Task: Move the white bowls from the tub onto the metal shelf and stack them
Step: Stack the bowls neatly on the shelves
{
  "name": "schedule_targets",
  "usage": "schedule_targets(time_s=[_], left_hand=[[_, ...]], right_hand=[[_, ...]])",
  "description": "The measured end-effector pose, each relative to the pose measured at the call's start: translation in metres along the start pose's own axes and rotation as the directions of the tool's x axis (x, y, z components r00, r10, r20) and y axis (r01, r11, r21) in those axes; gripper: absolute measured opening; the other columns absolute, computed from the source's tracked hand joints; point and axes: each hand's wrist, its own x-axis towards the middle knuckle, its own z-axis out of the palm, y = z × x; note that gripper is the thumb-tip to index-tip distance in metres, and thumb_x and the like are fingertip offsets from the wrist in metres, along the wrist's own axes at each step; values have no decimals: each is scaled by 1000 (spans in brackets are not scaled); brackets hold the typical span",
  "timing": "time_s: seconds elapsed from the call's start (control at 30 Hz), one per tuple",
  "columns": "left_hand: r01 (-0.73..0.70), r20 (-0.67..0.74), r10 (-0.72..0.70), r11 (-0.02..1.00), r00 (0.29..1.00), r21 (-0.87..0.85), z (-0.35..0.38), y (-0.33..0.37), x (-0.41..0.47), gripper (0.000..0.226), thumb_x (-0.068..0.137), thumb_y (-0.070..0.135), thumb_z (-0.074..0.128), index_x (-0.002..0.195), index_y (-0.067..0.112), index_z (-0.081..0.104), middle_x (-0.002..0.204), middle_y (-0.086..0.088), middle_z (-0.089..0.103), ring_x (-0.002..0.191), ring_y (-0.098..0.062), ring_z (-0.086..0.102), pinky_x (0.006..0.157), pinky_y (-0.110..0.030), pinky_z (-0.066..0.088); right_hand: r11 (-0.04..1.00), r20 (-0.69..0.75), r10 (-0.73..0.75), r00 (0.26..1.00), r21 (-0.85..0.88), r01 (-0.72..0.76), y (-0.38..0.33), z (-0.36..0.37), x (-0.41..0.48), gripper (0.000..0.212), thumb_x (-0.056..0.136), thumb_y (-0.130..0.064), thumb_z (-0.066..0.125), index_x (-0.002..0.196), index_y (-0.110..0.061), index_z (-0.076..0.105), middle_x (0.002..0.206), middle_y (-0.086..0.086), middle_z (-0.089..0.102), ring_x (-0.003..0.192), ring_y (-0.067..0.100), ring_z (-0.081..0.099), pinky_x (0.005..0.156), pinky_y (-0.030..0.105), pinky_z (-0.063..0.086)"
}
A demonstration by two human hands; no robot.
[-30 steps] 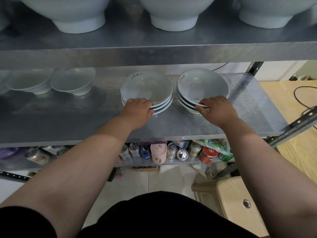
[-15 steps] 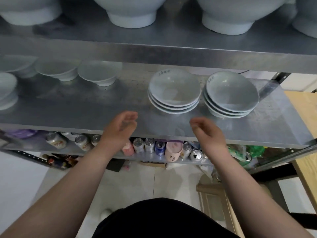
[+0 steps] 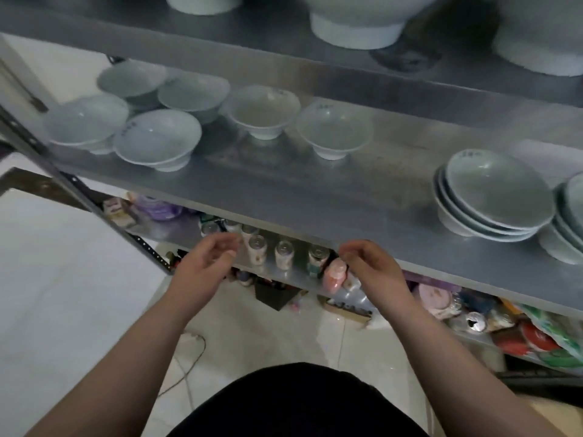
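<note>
Both hands empty, fingers loosely curled: left hand (image 3: 204,265), right hand (image 3: 372,269), held apart below the metal shelf (image 3: 331,197) edge. Stack of white bowls (image 3: 492,197) on shelf, right; single bowls (image 3: 157,140) left.

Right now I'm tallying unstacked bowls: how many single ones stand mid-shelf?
2: the left single bowl and the right single bowl, side by side on the middle shelf. Others left and right overlap or stack.

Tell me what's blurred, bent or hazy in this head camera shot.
Head view: motion-smeared overall, left hand fingertips ghosted; wide-angle lens bows the shelf edge; a pale haze washes over the middle bowls; the right bowl stack is comparatively sharp.
</note>
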Motion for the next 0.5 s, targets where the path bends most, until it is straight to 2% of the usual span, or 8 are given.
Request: schedule_targets(time_s=[0.07,0.13,0.27,0.37,0.43,0.5], left_hand=[[21,-17,-21,1000,1000,-3,-33,-9,9,26,95,12,58,109,33,64,105,14,70,96,0,64,69,-9,48],[26,-42,-25,1000,999,14,-64,-16,21,24,95,15,59,111,32,64,105,17,70,98,2,64,76,-14,46],[21,-88,-19,999,996,26,-105,-21,59,22,95,19,60,116,24,64,105,15,69,96,6,62,87,-18,48],[-44,-133,55,995,990,86,-118,-18,97,20,96,18,60,116,18,62,106,13,66,91,11,60,86,-9,45],[-95,-133,118,982,984,165,-123,-15,126,23,95,15,59,118,16,61,109,6,65,94,1,61,89,-17,48],[-168,-90,202,940,975,296,-126,-16,154,28,93,14,58,120,17,61,116,0,63,105,-13,59,91,-27,46]], right_hand=[[1000,0,9,1000,0,-9,-14,36,11,14,92,-25,60,94,-33,70,99,-16,70,96,8,65,92,36,51],[1000,2,-5,1000,2,5,-28,65,22,12,91,-28,60,93,-35,70,100,-14,70,97,11,66,93,39,52],[999,-19,-11,1000,43,11,-56,96,44,10,92,-26,62,93,-31,70,100,-11,70,92,12,65,88,37,53],[999,-72,-14,997,50,18,-73,102,71,8,91,-29,64,91,-33,71,95,-13,69,83,8,62,83,33,51],[998,-155,-11,988,53,19,-83,102,98,6,87,-32,66,88,-34,72,88,-14,68,80,7,60,84,35,51],[1000,-211,-21,977,-15,18,-93,101,125,10,87,-31,64,94,-29,71,89,-11,69,85,11,64,83,34,51]])
